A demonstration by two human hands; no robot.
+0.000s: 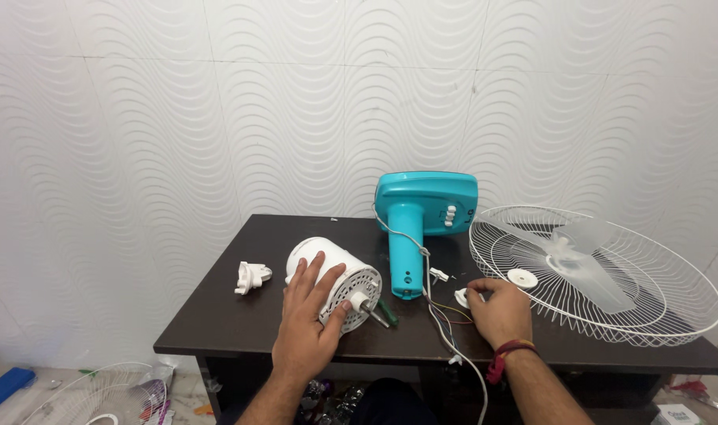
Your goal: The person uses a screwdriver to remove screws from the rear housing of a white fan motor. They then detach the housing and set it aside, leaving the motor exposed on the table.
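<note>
A: Start with the biggest thing. What fills the frame?

B: A dark wooden table [241,311] runs across the lower half, against a white wavy wall. On its right end lies a white wire fan guard [650,295], dish-side up, with a translucent blade [583,240] resting inside it.

A: And toward the centre?

B: A turquoise fan base [422,216] stands at the back of the table, its neck reaching toward the near edge. Wires [445,311] trail from it down over the front edge.

A: Where's the motor?

B: The white motor housing [331,271] lies on its side left of centre, with its vented face and shaft pointing to the lower right. The left hand [308,319] is laid flat on it, fingers spread over the drum and the thumb near the shaft.

A: The other hand?

B: The right hand [496,311], with a red band at the wrist, sits right of centre, just beside the guard's rim. Its fingertips are pinched on a small white part [462,297].

A: Anything smaller?

B: A white round cap [522,277] sits at the guard's near edge, a white plastic bracket [251,277] lies at centre left, and a green-handled screwdriver [386,312] lies under the shaft.
</note>
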